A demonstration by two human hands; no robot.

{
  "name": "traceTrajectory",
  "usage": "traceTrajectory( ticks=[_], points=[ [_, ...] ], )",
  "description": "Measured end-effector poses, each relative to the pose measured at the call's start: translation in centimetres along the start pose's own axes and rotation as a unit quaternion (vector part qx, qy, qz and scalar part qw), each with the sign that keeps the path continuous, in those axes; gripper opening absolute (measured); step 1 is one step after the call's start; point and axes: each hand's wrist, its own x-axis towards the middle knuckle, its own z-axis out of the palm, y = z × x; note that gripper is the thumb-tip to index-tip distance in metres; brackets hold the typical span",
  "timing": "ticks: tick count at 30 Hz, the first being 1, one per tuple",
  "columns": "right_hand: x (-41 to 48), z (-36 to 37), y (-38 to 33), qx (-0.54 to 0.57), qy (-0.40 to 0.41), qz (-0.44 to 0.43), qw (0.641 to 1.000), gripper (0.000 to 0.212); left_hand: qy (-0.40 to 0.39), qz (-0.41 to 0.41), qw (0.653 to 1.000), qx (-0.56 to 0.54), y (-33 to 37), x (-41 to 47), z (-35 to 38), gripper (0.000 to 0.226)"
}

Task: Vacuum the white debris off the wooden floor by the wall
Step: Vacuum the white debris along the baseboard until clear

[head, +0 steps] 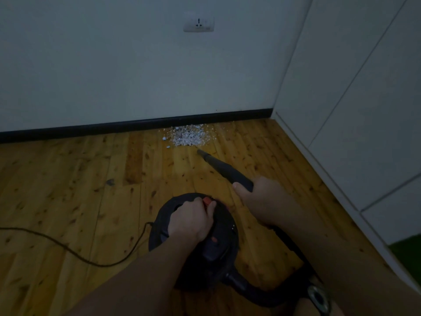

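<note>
Here the white debris [190, 136] lies in 1 small heap on the wooden floor [91, 179], right against the black baseboard [136, 125]. The nozzle [224, 166] slants forward and leftward, its long axis aimed at the heap's near right edge, its tip just short of the scraps. The right hand [259, 192] is the nearer of the 2, fingers wrapped round the nozzle's thick end. The left hand [191, 218] curls over the top of the vacuum canister [224, 226], a fingertip at its orange switch [206, 201]. The next move is probably a short push along that axis.
</note>
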Motion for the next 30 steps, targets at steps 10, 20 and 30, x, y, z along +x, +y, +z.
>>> traceTrajectory(
  ticks=[10, 20, 30],
  points=[
    [-0.6, -1.6, 2.3, -0.011, 0.012, 0.03, 0.999, 0.047, 0.025, 0.001, 1.0, 0.017, 0.1, 0.1, 0.5, 0.05],
    [-1.2, -1.8, 2.0, 0.008, -0.019, 0.006, 1.0, 0.044, 0.035, 0.001, 0.999, 0.033, 0.3, 0.0, 0.9, 0.053],
    [-0.1, -0.2, -0.3, 0.041, -0.044, -0.04, 0.997, 0.046, 0.036, 0.013, 0.998, 0.051, 0.0, 0.3, 0.7, 0.039]
  ],
)
